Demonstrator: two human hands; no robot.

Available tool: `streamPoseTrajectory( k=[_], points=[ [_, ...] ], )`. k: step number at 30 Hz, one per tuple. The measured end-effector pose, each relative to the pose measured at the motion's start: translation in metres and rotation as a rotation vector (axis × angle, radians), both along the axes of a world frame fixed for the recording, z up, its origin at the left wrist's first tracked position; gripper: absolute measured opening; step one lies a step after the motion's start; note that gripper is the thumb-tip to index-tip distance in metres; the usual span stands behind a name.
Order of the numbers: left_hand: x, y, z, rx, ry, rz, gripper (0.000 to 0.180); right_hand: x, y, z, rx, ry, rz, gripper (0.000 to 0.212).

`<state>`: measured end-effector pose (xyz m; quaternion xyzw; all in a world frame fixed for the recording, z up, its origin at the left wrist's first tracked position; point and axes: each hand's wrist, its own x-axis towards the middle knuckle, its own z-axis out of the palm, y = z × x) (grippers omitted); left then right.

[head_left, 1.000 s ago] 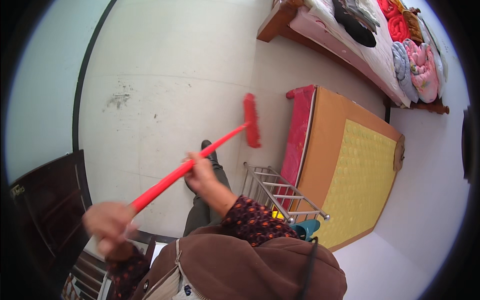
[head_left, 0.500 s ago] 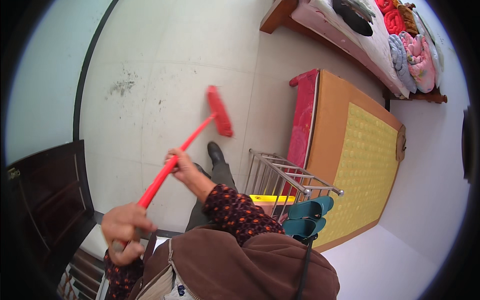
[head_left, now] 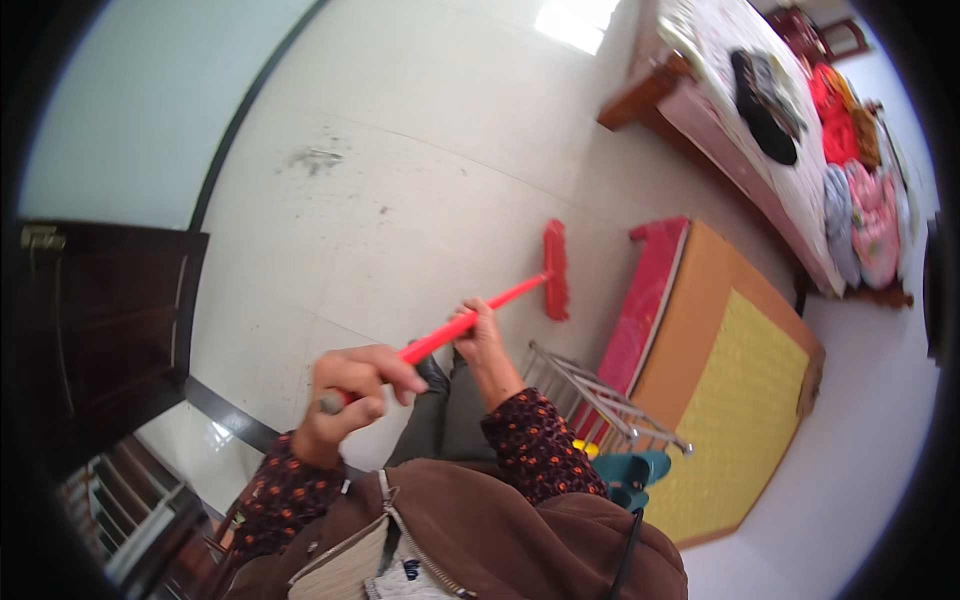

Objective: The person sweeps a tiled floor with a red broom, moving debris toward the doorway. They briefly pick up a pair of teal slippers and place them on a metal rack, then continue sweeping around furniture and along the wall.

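While the left hand (head_left: pixel 348 385) wraps the near end of the red broom (head_left: pixel 436 341) and the right hand (head_left: pixel 481 334) grips farther along, its head (head_left: pixel 556 270) lies far right; I'd keep it flat.

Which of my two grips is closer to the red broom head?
Your right grip, partway down the red handle, is closer to the red broom head; your left grip wraps the handle's opposite end.

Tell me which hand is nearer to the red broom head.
Right. The right hand grips the handle partway toward the broom head; the left hand holds it near the opposite end.
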<state>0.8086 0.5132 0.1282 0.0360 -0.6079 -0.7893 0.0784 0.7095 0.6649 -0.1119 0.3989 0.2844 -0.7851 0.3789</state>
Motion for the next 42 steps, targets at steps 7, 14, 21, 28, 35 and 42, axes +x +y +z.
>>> streamPoseTrajectory(
  k=[7, 14, 21, 28, 35, 42],
  points=[
    [0.066, -0.046, 0.028, -0.181, -0.027, 0.241, 0.041, 0.065, -0.118, -0.005, -0.127, -0.160, 0.399, 0.019],
    [0.032, -0.053, 0.102, -0.469, 0.276, 0.028, 0.049, 0.038, -0.160, 0.077, -0.371, -0.093, 0.570, 0.014],
    [-0.093, -0.057, 0.074, -0.229, 0.358, 0.059, 0.038, -0.140, -0.116, 0.077, -0.178, 0.113, 0.293, 0.014],
    [-0.301, -0.027, -0.039, -0.138, 0.220, -0.042, 0.018, -0.378, -0.045, -0.014, 0.173, 0.166, 0.365, 0.033],
    [-0.267, -0.082, -0.046, -0.080, -0.025, 0.262, 0.021, -0.317, -0.130, -0.059, 0.189, -0.014, 0.666, 0.013],
    [-0.230, -0.076, 0.088, -0.492, -0.226, 0.533, 0.045, -0.195, -0.229, 0.044, -0.227, -0.314, 0.894, 0.020]
  ],
)
